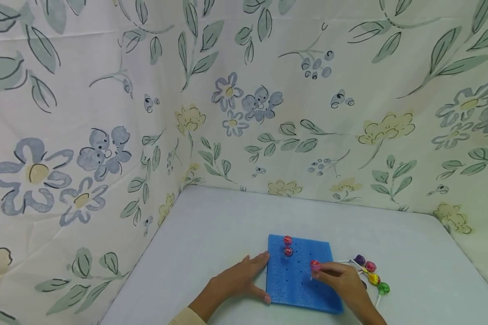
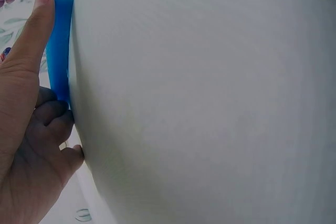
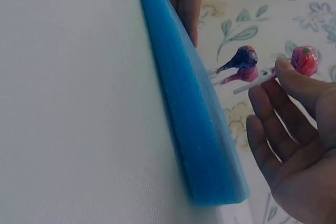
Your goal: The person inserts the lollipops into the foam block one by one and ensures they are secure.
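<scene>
A blue foam block point(image 1: 284, 289) with rows of small holes lies on the white table. My left hand point(image 1: 237, 280) rests along its left edge, thumb near the front corner and fingers farther back; the left wrist view shows the thumb point(image 2: 37, 35) extended against the foam's side. Between thumb and fingertips my right hand point(image 1: 345, 282) pinches a pink-red lollipop point(image 3: 304, 60) by its white stick point(image 3: 254, 83). The stick points down over the foam, its lower end free in the right wrist view. Two wrapped lollipops, one red point(image 1: 287, 240) and one darker red point(image 1: 288, 251), stand in the block's back left part.
Right of the block lie several loose lollipops, among them a purple one point(image 1: 359, 260), a pink one point(image 1: 370, 266), a yellow one point(image 1: 374, 279) and a green one point(image 1: 384, 288). My right hand partly covers this group. A floral cloth point(image 1: 260, 149) hangs behind and beside the table.
</scene>
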The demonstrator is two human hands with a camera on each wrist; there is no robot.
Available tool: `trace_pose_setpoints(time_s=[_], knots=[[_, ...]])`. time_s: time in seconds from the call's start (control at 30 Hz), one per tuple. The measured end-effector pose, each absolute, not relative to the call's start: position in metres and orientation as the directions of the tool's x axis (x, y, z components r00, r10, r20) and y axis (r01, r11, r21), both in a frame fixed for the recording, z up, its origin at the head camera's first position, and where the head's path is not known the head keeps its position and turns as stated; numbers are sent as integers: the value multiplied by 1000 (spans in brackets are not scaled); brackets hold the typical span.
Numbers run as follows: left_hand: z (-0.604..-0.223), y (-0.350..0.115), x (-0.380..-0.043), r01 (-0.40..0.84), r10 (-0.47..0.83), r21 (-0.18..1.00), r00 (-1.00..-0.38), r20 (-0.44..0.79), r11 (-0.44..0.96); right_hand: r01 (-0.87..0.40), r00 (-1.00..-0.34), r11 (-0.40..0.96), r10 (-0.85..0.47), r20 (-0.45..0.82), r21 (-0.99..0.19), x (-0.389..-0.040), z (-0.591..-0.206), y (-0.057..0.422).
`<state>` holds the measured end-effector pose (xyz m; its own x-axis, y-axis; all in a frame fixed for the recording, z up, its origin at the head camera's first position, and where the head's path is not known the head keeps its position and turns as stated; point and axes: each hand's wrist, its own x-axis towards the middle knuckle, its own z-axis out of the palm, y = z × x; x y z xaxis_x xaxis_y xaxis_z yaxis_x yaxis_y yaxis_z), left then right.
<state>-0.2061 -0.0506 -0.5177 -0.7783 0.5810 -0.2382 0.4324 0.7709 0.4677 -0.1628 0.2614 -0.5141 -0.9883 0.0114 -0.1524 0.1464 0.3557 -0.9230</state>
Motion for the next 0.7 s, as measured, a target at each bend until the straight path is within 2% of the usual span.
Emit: trace_pose_setpoints(time_s=[0.13,0.4,0.7], knots=[[-519,-52,-206,436,586,474,-776,-233,765,143,-989,335,11,-148,-931,-165,-513,254],[-519,-53,-207,438,590,478,-773,-232,761,128,-992,386,31,-126,-913,-170,-514,244],[-520,-52,-209,448,599,480,-769,-224,754,107,-993,355,-4,-116,-929,-176,-514,238]])
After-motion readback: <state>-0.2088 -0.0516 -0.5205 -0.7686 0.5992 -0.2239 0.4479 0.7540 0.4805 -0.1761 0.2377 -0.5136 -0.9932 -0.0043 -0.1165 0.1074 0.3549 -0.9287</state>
